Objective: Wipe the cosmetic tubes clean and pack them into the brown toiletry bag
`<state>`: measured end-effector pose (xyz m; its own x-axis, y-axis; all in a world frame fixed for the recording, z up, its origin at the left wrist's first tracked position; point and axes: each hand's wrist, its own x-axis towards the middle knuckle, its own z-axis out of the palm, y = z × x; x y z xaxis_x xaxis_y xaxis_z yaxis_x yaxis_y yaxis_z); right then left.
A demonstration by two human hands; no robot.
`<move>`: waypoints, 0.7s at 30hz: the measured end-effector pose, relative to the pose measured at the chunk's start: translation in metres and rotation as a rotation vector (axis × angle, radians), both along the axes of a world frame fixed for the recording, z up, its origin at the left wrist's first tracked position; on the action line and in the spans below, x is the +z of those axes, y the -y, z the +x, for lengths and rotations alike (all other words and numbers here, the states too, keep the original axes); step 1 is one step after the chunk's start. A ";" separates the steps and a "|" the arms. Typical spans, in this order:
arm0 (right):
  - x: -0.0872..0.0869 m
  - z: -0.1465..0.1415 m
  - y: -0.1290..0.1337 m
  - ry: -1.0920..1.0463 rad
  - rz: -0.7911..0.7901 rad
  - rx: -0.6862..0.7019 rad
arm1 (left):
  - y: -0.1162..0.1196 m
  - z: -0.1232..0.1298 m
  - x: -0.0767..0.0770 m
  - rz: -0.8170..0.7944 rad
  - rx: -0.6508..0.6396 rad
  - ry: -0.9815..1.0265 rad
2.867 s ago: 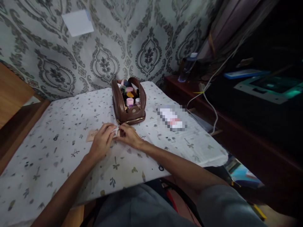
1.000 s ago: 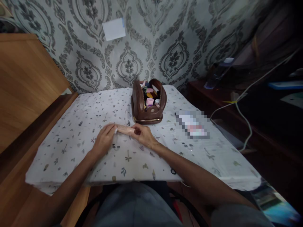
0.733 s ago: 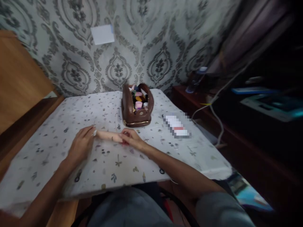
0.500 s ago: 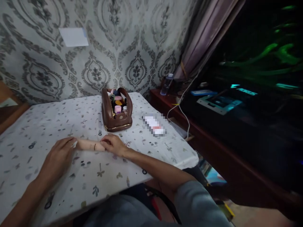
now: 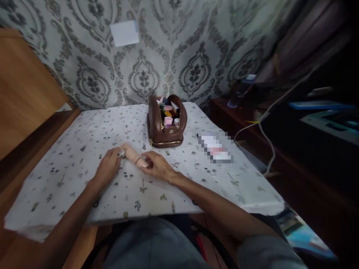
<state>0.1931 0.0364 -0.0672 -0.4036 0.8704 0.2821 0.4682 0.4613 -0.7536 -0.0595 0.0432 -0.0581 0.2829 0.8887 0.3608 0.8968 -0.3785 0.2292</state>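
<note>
A peach-coloured cosmetic tube (image 5: 132,155) with a thin dark band is held just above the patterned tablecloth, slanting down to the right. My right hand (image 5: 159,166) pinches its lower end, where the band is. At the upper end, the fingers of my left hand (image 5: 109,162) are closed, with a small white thing (image 5: 120,153) at their tips; blur hides what that is. Beyond my hands stands a brown toiletry bag (image 5: 165,137), unzipped at the top and full of cosmetics, among them a pink-lidded jar (image 5: 168,121).
A phone (image 5: 215,147), blurred out, lies right of the bag on the white patterned tablecloth (image 5: 84,157). Wooden furniture (image 5: 28,78) borders the left. At right, a dark red desk (image 5: 224,112) carries a bottle (image 5: 241,91) and a white cable (image 5: 265,142).
The view has swung left, so everything sits further right. The tube has turned from nearly level to slanting, its left end raised away from me. Both hands stay at its ends.
</note>
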 end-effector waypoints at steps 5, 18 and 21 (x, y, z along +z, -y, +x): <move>-0.001 0.000 -0.001 0.012 -0.031 -0.042 | 0.006 -0.003 0.009 -0.017 -0.064 0.017; -0.005 0.004 -0.003 -0.104 -0.103 -0.020 | 0.027 0.081 0.011 0.232 -0.399 -0.095; -0.005 0.002 -0.002 -0.107 -0.114 -0.041 | 0.011 0.062 0.014 0.172 -0.290 -0.119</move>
<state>0.1954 0.0384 -0.0722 -0.3401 0.9142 0.2201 0.3990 0.3523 -0.8466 0.0029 0.0326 -0.0444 0.5638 0.6940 0.4477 0.7627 -0.6455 0.0402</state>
